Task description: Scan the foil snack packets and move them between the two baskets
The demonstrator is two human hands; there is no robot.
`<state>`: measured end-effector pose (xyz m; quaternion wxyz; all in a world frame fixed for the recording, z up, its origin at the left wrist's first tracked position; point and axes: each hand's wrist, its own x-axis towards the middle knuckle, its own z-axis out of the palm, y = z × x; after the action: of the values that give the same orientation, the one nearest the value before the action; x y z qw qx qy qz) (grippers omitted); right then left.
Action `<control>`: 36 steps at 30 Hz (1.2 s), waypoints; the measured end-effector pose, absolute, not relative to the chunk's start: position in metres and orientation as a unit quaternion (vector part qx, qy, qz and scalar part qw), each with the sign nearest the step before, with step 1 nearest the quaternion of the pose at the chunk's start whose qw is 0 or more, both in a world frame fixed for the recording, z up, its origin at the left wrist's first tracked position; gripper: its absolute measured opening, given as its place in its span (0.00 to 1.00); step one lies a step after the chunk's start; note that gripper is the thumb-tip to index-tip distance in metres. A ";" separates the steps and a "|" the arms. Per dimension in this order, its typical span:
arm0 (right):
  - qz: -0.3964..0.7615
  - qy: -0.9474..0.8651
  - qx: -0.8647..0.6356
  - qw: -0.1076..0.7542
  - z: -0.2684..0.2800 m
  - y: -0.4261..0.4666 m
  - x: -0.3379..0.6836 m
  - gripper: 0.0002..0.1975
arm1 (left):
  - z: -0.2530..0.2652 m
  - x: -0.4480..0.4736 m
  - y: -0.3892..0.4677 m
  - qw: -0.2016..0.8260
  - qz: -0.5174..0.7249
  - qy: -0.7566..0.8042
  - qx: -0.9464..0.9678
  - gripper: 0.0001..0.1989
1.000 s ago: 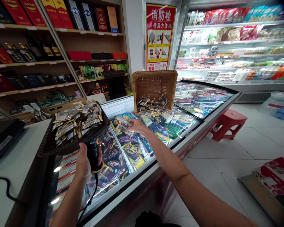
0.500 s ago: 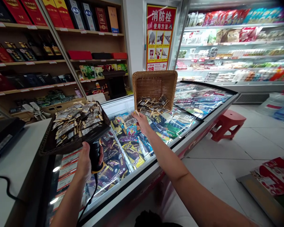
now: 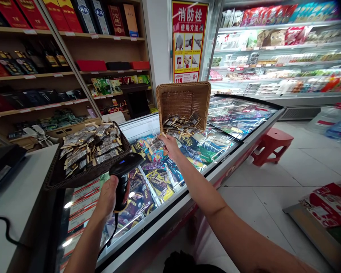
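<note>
My left hand [image 3: 110,193] is wrapped round the handle of a black barcode scanner [image 3: 122,178], whose cord hangs down. Its head points right, towards my other hand. Between the fingers of my right hand [image 3: 170,147] is a small clear snack packet [image 3: 155,145] with a tan edge, held over the freezer glass. Just behind that hand, a light brown wicker basket [image 3: 184,101] stands tipped towards me with several similar packets [image 3: 182,124] in its lower part. On the left, a dark wicker basket [image 3: 52,176] is heaped with more such packets [image 3: 88,146].
Beneath both hands lies a glass-topped chest freezer [image 3: 159,182] full of wrapped ice creams. A white counter [image 3: 14,223] with a black device [image 3: 4,167] borders the left side. At right, a red stool [image 3: 272,146] and a carton [image 3: 329,206] stand on the floor.
My left hand has moved the barcode scanner to the right, nearer the packet, and away from the dark basket. My right hand keeps its hold on the packet in nearly the same place.
</note>
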<state>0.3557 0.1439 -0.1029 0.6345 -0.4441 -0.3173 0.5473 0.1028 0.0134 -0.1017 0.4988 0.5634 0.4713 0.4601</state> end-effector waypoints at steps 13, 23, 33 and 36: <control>0.545 -0.248 -0.465 0.652 -0.100 0.153 0.355 0.15 | -0.115 0.096 0.017 0.473 0.521 0.515 0.489 0.34; 0.551 -0.060 -0.484 0.678 -0.110 0.156 0.380 0.13 | -0.107 0.091 0.025 0.473 0.529 0.516 0.479 0.33; 0.479 -0.135 -0.480 0.722 -0.070 0.200 0.438 0.17 | -0.111 0.094 0.021 0.457 0.540 0.513 0.487 0.32; 0.488 -0.192 -0.495 0.693 -0.097 0.194 0.399 0.16 | -0.111 0.093 0.021 0.438 0.574 0.507 0.470 0.32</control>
<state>0.3989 0.1945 -0.0968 0.6930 -0.4946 -0.1925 0.4879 0.0931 0.0209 -0.1110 0.4380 0.4699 0.5073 0.5744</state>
